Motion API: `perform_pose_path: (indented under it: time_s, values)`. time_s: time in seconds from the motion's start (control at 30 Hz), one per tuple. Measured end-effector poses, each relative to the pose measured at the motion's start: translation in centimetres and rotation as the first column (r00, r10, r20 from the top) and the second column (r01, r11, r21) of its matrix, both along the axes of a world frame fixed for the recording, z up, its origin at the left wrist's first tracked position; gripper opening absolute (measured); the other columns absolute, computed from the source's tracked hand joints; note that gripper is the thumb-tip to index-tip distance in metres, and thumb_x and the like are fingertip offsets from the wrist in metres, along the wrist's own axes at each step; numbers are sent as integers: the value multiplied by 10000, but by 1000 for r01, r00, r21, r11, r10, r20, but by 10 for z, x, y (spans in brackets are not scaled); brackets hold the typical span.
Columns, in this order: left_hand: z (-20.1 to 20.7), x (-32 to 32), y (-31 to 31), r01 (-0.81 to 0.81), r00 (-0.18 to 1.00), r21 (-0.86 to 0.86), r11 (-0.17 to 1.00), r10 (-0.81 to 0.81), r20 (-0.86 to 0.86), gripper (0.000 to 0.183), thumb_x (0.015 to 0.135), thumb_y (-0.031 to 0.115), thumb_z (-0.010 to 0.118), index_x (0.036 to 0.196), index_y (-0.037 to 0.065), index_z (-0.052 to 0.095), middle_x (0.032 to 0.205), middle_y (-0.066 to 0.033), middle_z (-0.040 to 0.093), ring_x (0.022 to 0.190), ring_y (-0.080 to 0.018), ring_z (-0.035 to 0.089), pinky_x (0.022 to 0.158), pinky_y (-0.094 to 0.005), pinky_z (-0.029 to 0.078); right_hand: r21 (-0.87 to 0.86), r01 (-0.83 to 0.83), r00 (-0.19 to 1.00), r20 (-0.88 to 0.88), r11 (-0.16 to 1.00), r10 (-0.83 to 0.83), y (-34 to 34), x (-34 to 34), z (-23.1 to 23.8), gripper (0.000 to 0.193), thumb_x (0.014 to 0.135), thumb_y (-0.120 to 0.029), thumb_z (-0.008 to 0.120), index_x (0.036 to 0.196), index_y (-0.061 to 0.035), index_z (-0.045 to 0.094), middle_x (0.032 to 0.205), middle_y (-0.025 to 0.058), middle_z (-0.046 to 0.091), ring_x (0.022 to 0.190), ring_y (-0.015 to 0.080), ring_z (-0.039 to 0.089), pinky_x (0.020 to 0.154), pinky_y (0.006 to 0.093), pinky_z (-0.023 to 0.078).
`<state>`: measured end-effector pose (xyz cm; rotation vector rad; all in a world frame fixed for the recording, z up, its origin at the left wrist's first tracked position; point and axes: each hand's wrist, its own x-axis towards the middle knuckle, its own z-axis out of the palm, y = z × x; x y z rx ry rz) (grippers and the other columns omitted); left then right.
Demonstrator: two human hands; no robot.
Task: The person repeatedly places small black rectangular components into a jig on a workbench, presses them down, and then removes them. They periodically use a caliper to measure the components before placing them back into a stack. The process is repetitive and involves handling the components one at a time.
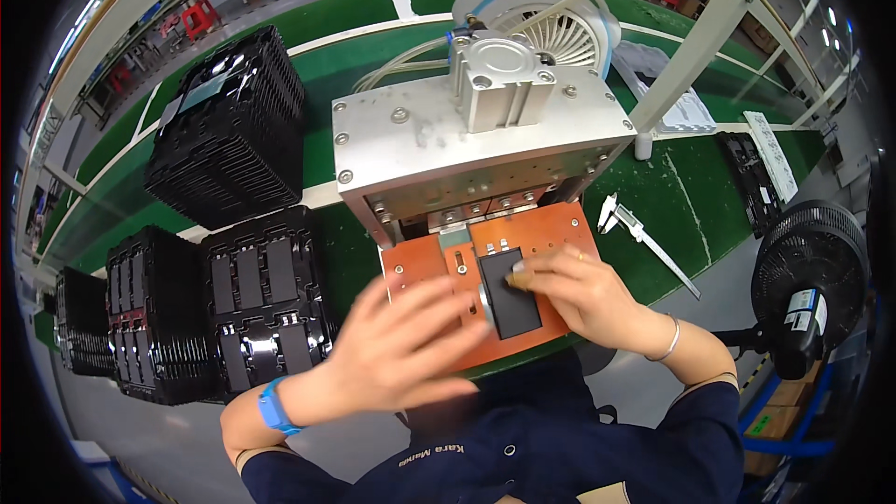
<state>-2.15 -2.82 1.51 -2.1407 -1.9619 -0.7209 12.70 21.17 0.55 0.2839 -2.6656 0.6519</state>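
Note:
A flat black rectangular battery [511, 303] with small metal tabs at its far end lies on the orange base plate [557, 231] of a metal press. My right hand [581, 294] bends over the battery from the right; its fingers are drawn together, and tan-covered fingertips meet the battery's right edge. To the left, my left hand [392, 350] hovers above the plate's near left part, fingers spread and slightly blurred, with nothing in it. The silver press head [476, 140] with its air cylinder stands just beyond both hands.
Stacked black trays [229, 131] stand at the left; nearer trays [266, 303] hold several black batteries. A digital caliper [644, 241] lies right of the press on the green mat. A black fan [805, 289] is at far right, a white fan [569, 33] behind the press.

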Motion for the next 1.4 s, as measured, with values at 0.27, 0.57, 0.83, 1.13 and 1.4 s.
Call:
perform_pose_path:
  time_s: [0.27, 0.57, 0.83, 1.13, 1.4]
  values:
    - [-21, 15, 30, 169, 974, -219, 961, -128, 189, 682, 845, 601, 573, 1299, 93, 537, 1387, -145, 470, 1296, -304, 432, 1063, -574, 281, 86, 27, 999, -26, 996, -24, 1, -28, -10, 289, 728, -20, 651, 1017, -37, 657, 1009, 55, 621, 941, 235, 566, 831, 341, 508]
    - [-22, 16, 31, 159, 969, -227, 961, -107, 223, 620, 792, 580, 654, 1231, 143, 619, 1323, -112, 532, 1231, -289, 493, 1025, -572, 322, 95, 109, 992, -72, 989, -103, -1, -34, -15, 327, 725, -52, 640, 1053, -48, 643, 1130, 85, 573, 1086, 281, 521, 961, 443, 428]
    - [-19, 13, 31, 170, 967, -239, 956, -116, 225, 632, 840, 567, 606, 1266, 102, 572, 1352, -125, 508, 1277, -275, 461, 1056, -559, 299, 109, 43, 999, -22, 993, -40, 2, -33, -12, 364, 720, -42, 696, 1073, -126, 681, 1175, 66, 561, 1075, 288, 509, 879, 385, 456]
    - [-27, 2, 25, 112, 960, -196, 974, -55, 275, 611, 803, 555, 629, 1228, 116, 624, 1340, -115, 532, 1269, -328, 461, 1094, -568, 215, -29, -19, 992, 128, 999, 22, -7, 17, 1, 371, 774, -254, 746, 1063, -42, 648, 1207, 139, 581, 1143, 322, 582, 938, 413, 504]
    - [-25, -3, 31, 112, 972, -243, 963, -56, 227, 618, 804, 577, 616, 1237, 135, 622, 1338, -106, 533, 1292, -343, 423, 1093, -577, 215, 27, -62, 995, 76, 998, 60, 8, -10, -3, 303, 786, -210, 731, 1014, -19, 673, 1168, 151, 617, 1112, 297, 621, 881, 361, 542]
